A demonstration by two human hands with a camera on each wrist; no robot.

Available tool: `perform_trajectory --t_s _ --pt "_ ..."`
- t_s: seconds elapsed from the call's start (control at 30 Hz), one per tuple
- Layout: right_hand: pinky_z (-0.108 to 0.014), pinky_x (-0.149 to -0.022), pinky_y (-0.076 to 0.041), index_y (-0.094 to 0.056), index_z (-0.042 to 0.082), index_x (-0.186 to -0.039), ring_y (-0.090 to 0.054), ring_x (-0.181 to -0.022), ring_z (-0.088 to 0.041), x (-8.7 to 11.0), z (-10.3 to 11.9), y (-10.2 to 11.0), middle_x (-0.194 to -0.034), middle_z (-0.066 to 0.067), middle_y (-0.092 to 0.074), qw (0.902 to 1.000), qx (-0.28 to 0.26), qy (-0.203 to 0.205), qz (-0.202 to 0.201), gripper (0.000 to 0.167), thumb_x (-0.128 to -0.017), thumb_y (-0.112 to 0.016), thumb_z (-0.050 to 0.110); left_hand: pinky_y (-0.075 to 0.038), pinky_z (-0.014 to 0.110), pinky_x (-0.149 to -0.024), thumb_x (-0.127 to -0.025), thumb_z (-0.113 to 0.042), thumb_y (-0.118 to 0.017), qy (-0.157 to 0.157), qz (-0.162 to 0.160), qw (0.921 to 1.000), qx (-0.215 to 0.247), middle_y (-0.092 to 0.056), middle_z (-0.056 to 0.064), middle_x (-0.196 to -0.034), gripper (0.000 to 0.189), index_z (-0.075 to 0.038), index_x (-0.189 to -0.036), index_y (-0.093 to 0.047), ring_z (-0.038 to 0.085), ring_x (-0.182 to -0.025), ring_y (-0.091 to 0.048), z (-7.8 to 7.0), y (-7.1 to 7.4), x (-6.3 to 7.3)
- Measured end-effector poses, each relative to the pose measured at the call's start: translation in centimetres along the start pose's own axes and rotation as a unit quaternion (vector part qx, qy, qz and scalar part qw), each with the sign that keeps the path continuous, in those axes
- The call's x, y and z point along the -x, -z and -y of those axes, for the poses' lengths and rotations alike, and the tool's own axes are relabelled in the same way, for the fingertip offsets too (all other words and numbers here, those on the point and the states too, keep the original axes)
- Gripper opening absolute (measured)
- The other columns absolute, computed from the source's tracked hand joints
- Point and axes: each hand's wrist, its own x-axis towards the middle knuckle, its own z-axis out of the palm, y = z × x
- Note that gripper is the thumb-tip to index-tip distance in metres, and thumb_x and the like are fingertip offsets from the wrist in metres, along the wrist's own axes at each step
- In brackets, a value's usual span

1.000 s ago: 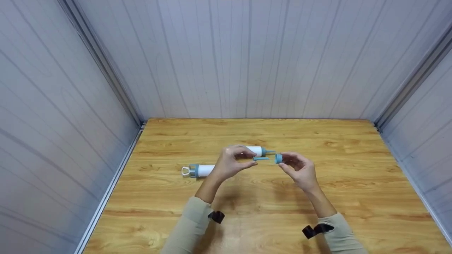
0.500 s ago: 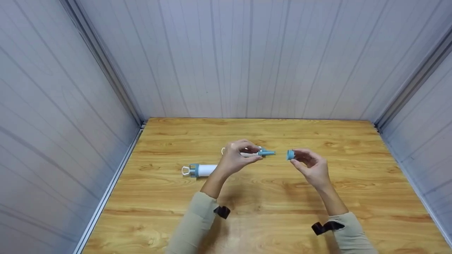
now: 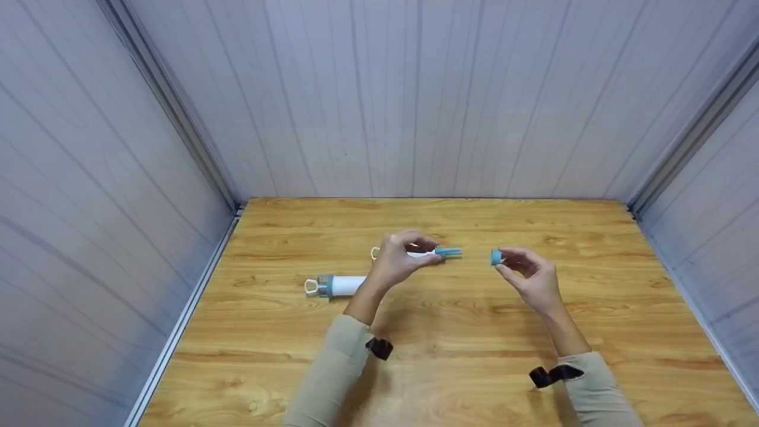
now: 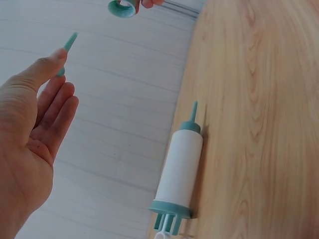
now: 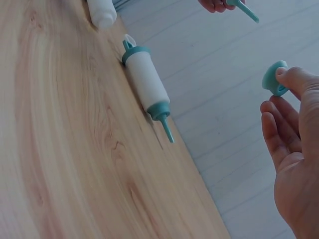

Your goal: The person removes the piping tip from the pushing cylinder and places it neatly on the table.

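Between thumb and fingers my left hand [image 3: 396, 264] pinches a slim teal nozzle [image 4: 71, 42], its narrow tip pointing away from the palm. My right hand [image 3: 536, 284] holds a teal screw ring [image 5: 273, 78] by its edge; threads show inside the ring in the left wrist view. A gap separates ring and nozzle, both held above the table. Behind my left hand lies a white icing syringe [image 4: 180, 164] with teal ends and its own nozzle fitted. A second white syringe [image 3: 348, 286] with a white loop handle lies nearer me, partly hidden by the left forearm.
The wood-grain table [image 3: 593, 332] spreads around both hands. Pale panel walls [image 3: 379, 101] enclose it at the back and both sides, with metal rails in the corners. A black camera strap sits on each wrist.
The right hand has drawn the ring rightward, widening the gap to the nozzle, and the ring has turned more side-on. The left hand has shifted slightly right and farther back with the nozzle.
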Motion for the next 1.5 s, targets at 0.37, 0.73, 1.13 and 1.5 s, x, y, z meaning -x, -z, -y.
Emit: perform_trajectory --t_s 0.37,0.73,1.13,1.5 --pt "-0.013 -0.084 -0.062 -0.076 -0.014 -0.126 -0.074 -0.093 0.000 0.6 -1.0 0.6 -0.107 0.017 -0.081 0.9927 0.074 -0.093 -0.020 0.032 -0.094 -0.079 -0.016 -0.070 0.036 -0.092 -0.093 -0.001 -0.090 0.037 -0.006 0.9993 0.009 -0.084 0.025 -0.112 0.021 0.005 -0.112 -0.084 0.039 -0.104 -0.084 2.7 -1.1 0.3" --pt "-0.013 -0.080 -0.060 -0.080 -0.008 -0.125 -0.072 -0.088 0.000 1.2 -1.4 0.9 -0.108 -0.003 -0.084 0.9809 0.122 -0.150 -0.024 0.030 -0.094 -0.084 -0.009 -0.067 0.024 -0.091 -0.093 -0.003 -0.091 0.101 -0.008 0.9948 0.007 -0.084 0.022 -0.114 0.022 0.004 -0.113 -0.084 0.018 -0.101 -0.081 4.8 -2.7 1.2" --pt "-0.010 -0.080 -0.056 -0.080 -0.003 -0.129 -0.066 -0.087 0.005 1.7 -2.2 1.4 -0.118 -0.027 -0.081 0.9612 0.186 -0.203 0.012 0.034 -0.096 -0.087 0.000 -0.066 0.026 -0.091 -0.092 -0.003 -0.091 0.140 -0.008 0.9900 -0.013 -0.086 0.022 -0.111 0.024 0.007 -0.113 -0.084 0.019 -0.100 -0.080 6.5 -4.4 1.7" --pt "-0.012 -0.080 -0.056 -0.080 -0.003 -0.129 -0.067 -0.086 0.004 2.1 -2.8 1.6 -0.118 -0.027 -0.081 0.9472 0.218 -0.229 0.053 0.032 -0.098 -0.086 0.004 -0.066 0.027 -0.093 -0.091 -0.003 -0.092 0.162 -0.003 0.9861 -0.038 -0.087 0.018 -0.110 0.022 0.003 -0.111 -0.086 0.018 -0.100 -0.079 7.9 -5.1 2.4"
